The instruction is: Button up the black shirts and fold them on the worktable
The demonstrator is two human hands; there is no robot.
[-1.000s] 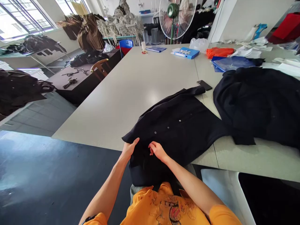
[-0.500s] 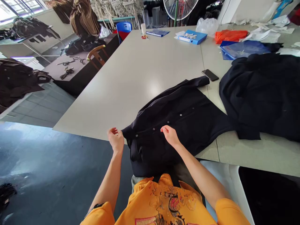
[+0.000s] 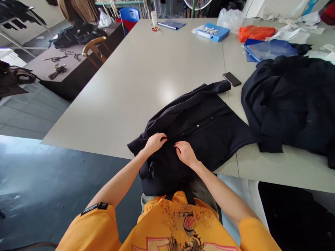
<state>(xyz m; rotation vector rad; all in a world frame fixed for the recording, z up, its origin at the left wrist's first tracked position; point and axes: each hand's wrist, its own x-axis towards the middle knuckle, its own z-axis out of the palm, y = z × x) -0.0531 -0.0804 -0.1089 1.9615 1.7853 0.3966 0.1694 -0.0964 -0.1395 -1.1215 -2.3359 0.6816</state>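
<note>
A black button-front shirt (image 3: pixel 211 139) lies along the table edge, its near part hanging down in front of me. My left hand (image 3: pixel 156 142) is closed on the front opening, with fingertips and thumb pinching the cloth. Just right of it, my right hand (image 3: pixel 185 152) has its fingers bent and pressed together at the same front edge, gripping the cloth. A pale button (image 3: pixel 198 125) shows farther up the front, and a darker one sits beyond it. The buttons between and under my hands are mostly hidden.
To the right lies a heap of dark garments (image 3: pixel 290 108). A phone (image 3: pixel 231 79) rests beyond the shirt. Farther back are a blue binder (image 3: pixel 218 33), an orange plastic bag (image 3: pixel 255 32) and red-handled scissors (image 3: pixel 155 29). A wooden chair (image 3: pixel 94 48) stands left of the table.
My left hand has moved right, from the shirt's left end to the front opening. My right hand has shifted slightly left and now meets the cloth. The view has tilted down slightly.
</note>
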